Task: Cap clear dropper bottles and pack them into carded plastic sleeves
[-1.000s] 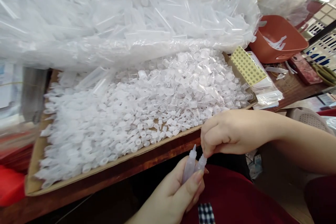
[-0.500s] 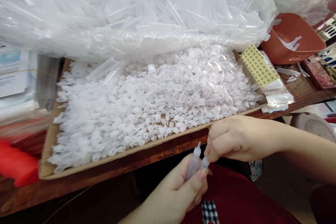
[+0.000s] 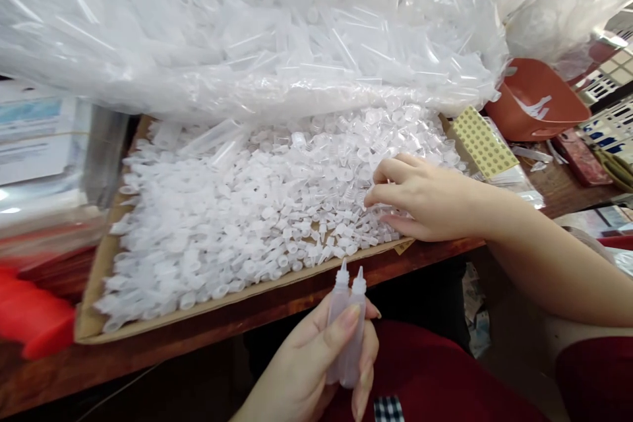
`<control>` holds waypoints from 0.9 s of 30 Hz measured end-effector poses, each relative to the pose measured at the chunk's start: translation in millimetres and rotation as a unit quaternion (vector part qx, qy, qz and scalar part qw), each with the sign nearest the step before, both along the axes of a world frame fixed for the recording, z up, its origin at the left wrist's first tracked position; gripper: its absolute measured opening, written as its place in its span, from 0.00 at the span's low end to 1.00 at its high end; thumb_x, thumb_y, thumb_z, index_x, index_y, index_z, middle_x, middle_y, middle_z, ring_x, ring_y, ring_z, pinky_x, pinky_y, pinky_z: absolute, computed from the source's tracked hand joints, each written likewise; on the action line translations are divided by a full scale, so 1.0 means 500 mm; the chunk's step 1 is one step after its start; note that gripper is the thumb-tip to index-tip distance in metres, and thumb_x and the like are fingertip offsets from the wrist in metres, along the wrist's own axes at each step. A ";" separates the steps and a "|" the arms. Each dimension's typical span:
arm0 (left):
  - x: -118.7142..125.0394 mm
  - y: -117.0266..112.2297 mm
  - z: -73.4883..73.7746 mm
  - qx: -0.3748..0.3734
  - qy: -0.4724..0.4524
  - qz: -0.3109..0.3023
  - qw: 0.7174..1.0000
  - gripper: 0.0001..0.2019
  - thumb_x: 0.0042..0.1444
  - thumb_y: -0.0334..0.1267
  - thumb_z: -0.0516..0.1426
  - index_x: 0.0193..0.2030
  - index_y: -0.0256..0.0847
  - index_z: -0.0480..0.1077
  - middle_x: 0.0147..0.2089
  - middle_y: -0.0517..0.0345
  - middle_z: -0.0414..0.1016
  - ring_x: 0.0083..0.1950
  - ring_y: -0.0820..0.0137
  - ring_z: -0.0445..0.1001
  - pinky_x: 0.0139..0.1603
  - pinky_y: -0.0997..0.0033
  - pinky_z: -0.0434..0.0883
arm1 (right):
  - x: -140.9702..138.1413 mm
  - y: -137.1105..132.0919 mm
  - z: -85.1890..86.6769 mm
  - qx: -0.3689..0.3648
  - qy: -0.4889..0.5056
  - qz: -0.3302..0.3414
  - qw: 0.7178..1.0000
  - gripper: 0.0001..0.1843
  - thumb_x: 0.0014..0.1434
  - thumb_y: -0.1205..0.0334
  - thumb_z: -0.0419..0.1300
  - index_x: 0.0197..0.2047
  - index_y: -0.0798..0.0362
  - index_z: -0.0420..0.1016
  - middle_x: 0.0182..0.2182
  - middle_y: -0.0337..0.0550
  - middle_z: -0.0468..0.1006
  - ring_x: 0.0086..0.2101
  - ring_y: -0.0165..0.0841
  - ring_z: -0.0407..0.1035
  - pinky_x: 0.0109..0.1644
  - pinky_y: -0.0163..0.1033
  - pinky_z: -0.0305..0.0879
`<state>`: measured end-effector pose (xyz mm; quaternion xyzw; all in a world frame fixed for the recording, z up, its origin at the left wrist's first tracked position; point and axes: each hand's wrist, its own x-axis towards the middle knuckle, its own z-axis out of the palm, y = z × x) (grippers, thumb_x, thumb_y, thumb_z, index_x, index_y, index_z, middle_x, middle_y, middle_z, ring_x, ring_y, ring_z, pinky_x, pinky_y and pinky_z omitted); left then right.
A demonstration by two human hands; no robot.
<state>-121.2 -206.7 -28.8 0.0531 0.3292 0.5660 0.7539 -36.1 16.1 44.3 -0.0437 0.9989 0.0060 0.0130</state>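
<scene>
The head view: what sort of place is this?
Probably a workbench for small plastic parts: a cardboard tray heaped with them, a bulging clear bag, and two nozzle-tipped bottles in the left hand.

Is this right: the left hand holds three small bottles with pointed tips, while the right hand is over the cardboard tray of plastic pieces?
Not quite: the left hand holds two small bottles, not three, as the head view shows. The right hand is indeed over the cardboard tray of plastic pieces.
</scene>
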 end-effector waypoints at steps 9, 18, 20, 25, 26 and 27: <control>0.000 0.002 -0.010 0.016 0.047 0.001 0.999 0.12 0.59 0.46 0.59 0.41 0.39 0.72 0.24 0.60 0.76 0.18 0.79 0.71 0.21 0.82 0.66 | -0.005 -0.009 -0.025 0.046 -0.003 -0.024 0.999 0.09 0.60 0.63 0.57 0.40 0.59 0.74 0.39 0.54 0.71 0.39 0.42 0.63 0.45 0.48 0.63; 0.006 0.022 0.016 -0.024 0.067 0.000 0.997 0.13 0.54 0.43 0.63 0.43 0.37 0.75 0.33 0.53 0.81 0.24 0.72 0.76 0.28 0.75 0.70 | 0.064 -0.034 0.010 -0.151 0.015 -0.044 0.987 0.10 0.64 0.64 0.52 0.45 0.57 0.73 0.32 0.44 0.76 0.29 0.33 0.69 0.32 0.37 0.65; 0.005 0.025 0.022 -0.034 0.080 -0.020 0.996 0.15 0.52 0.45 0.64 0.42 0.37 0.76 0.35 0.52 0.82 0.24 0.73 0.76 0.27 0.76 0.67 | 0.085 -0.039 0.013 -0.181 -0.007 -0.012 0.983 0.13 0.67 0.63 0.50 0.48 0.56 0.73 0.32 0.44 0.76 0.30 0.31 0.70 0.31 0.35 0.64; 0.011 0.031 0.018 -0.036 0.076 -0.056 0.995 0.14 0.51 0.45 0.65 0.41 0.38 0.78 0.35 0.53 0.83 0.22 0.75 0.76 0.25 0.79 0.65 | 0.118 -0.040 0.005 -0.232 0.008 0.018 0.972 0.17 0.69 0.61 0.49 0.57 0.57 0.67 0.38 0.47 0.77 0.36 0.32 0.71 0.37 0.34 0.66; 0.013 0.031 0.015 -0.032 0.070 -0.065 0.995 0.14 0.51 0.44 0.66 0.40 0.38 0.78 0.35 0.53 0.83 0.22 0.76 0.76 0.24 0.80 0.65 | 0.122 -0.039 0.004 -0.252 0.007 0.017 0.968 0.15 0.69 0.62 0.50 0.55 0.57 0.68 0.38 0.47 0.77 0.36 0.32 0.71 0.37 0.34 0.66; 0.015 0.032 0.013 -0.026 0.062 -0.074 0.995 0.14 0.51 0.44 0.66 0.40 0.38 0.77 0.35 0.53 0.83 0.22 0.75 0.75 0.23 0.80 0.65 | 0.125 -0.038 0.004 -0.271 0.002 0.016 0.962 0.13 0.68 0.63 0.51 0.52 0.57 0.70 0.37 0.46 0.78 0.36 0.31 0.71 0.37 0.34 0.66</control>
